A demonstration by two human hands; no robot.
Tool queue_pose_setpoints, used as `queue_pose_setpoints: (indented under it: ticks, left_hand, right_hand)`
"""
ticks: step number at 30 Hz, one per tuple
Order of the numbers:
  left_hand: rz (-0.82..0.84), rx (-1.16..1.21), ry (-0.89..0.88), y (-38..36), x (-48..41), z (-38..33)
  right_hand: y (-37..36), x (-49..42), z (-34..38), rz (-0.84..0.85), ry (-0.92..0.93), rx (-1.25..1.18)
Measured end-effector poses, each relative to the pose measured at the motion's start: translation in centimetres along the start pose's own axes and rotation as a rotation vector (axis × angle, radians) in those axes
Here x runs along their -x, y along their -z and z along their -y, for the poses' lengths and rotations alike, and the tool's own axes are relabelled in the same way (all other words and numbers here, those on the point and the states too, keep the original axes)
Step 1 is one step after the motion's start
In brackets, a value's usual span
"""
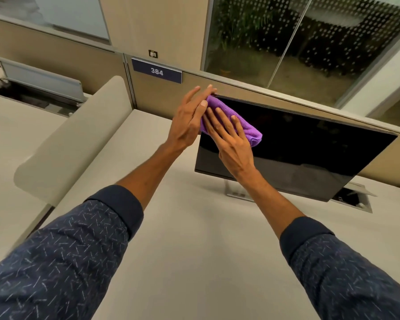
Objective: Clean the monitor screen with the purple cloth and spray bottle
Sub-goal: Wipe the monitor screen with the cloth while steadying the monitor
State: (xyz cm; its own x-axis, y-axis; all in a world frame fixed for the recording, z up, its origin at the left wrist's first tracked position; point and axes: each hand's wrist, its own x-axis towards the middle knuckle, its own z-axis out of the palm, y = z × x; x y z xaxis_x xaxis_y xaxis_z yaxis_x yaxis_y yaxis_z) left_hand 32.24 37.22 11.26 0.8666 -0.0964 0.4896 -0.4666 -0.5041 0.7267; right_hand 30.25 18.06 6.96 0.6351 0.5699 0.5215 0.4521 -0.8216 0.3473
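Note:
A black monitor point(310, 146) stands on the beige desk point(183, 227), its screen dark and tilted. A folded purple cloth point(252, 132) lies flat against the screen's upper left corner. My right hand point(231, 139) presses on the cloth with fingers spread. My left hand point(189, 118) grips the monitor's upper left edge, fingers behind the corner, thumb at the front touching the cloth. No spray bottle is in view.
A beige divider panel point(67, 144) stands to the left of the desk. A partition with a "384" sign point(157, 71) runs behind the monitor. An open cable hatch point(353, 199) sits in the desk at the right, under the screen. The monitor stand point(236, 190) rests mid-desk.

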Motion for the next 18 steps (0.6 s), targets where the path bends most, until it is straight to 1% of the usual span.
queue_pose_setpoints:
  ticks: [2, 7, 11, 14, 16, 18]
  left_hand:
    - [-0.013, -0.029, -0.005, 0.1, -0.1, 0.1]
    - [-0.067, -0.082, -0.027, 0.0, 0.4, 0.0]
    - [-0.082, -0.146, -0.014, 0.2, 0.6, 0.2]
    - [-0.069, -0.194, -0.023, 0.5, 0.6, 0.4]
    - [-0.049, -0.22, -0.037, 0.5, 0.6, 0.4]
    - [-0.037, -0.236, -0.038, 0.6, 0.6, 0.3]
  right_hand:
    - [-0.3, 0.9, 0.4, 0.081, 0.061, -0.014]
    - [-1.6, 4.9, 1.4, 0.155, 0.212, -0.024]
    - [-2.4, 6.9, 2.2, 0.437, 0.351, -0.091]
    - [-2.8, 8.1, 2.8, 0.556, 0.48, -0.063]
    - [-2.8, 8.4, 2.8, 0.579, 0.514, -0.026]
    - [-2.3, 7.7, 2.2, 0.516, 0.529, 0.025]
